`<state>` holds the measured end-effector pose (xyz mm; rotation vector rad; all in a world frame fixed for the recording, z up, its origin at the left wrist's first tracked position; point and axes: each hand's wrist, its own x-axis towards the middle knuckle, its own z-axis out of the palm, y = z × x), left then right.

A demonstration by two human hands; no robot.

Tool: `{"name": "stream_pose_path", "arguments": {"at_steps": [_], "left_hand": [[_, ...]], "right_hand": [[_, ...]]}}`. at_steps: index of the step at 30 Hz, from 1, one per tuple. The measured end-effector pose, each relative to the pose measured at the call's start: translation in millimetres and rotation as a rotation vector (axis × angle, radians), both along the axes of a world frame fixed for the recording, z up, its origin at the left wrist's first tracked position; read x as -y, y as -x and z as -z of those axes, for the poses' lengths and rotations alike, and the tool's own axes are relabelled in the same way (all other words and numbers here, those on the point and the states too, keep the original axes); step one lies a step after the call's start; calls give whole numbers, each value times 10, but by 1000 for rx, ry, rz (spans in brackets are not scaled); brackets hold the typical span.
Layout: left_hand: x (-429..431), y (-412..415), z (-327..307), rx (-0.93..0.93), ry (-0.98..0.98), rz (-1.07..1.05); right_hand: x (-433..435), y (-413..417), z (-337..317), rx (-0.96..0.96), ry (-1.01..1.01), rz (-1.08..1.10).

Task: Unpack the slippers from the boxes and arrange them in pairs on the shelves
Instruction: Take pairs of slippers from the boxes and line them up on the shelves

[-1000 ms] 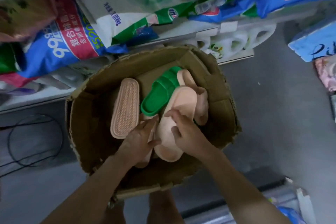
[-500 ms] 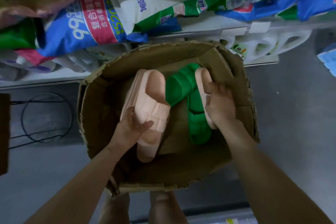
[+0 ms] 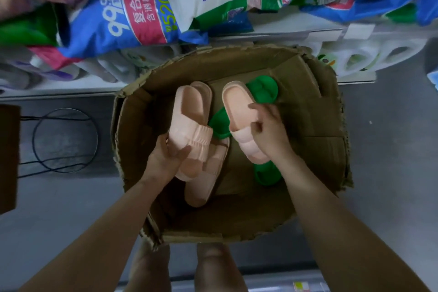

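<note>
Head view: inside the cardboard box (image 3: pixel 132 149), the left hand (image 3: pixel 166 161) has its grip wrapped round two overlapped pink slippers (image 3: pixel 189 125). The right hand (image 3: pixel 270 135) has its grip holding a third pink slipper (image 3: pixel 237 111) above the green slippers (image 3: pixel 263 91). Unpacking is underway; next, likely lift them clear toward the shelves (image 3: pixel 279 31).

We take this for a shop or its stockroom: from 10 to 2 o'clock white shelves (image 3: pixel 279 32) carry heaped printed bags (image 3: pixel 132 19), one marked 3.018kg, above wrapped packs of paper rolls (image 3: pixel 369 57), and a worn cardboard box (image 3: pixel 237 54) of loose slippers (image 3: pixel 189 121) sits on the grey floor (image 3: pixel 391 161).
</note>
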<state>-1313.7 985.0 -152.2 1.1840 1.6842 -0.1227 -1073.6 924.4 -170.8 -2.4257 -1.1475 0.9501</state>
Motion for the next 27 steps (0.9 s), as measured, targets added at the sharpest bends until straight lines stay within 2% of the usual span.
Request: {"name": "stream_pose_path", "arguments": {"at_steps": [2, 4, 7, 10, 12, 15, 20, 27], "left_hand": [[-19, -16, 48, -8, 1, 0], [-11, -9, 100, 36, -29, 10], [17, -14, 118, 97, -44, 35], [36, -50, 81, 103, -36, 52], [46, -56, 23, 77, -12, 68], [78, -7, -92, 149, 6, -25], [141, 132, -531, 277, -64, -150], [332, 686, -1335, 465, -222, -158]], "right_hand": [[47, -115, 81, 56, 91, -21], [94, -230, 155, 67, 287, -64], [141, -256, 221, -143, 448, 34], [183, -183, 203, -339, 377, 115], [164, -121, 129, -363, 297, 131], [112, -10, -94, -418, 205, 186], [200, 140, -731, -533, 109, 274], [339, 491, -1670, -628, -49, 207]]}}
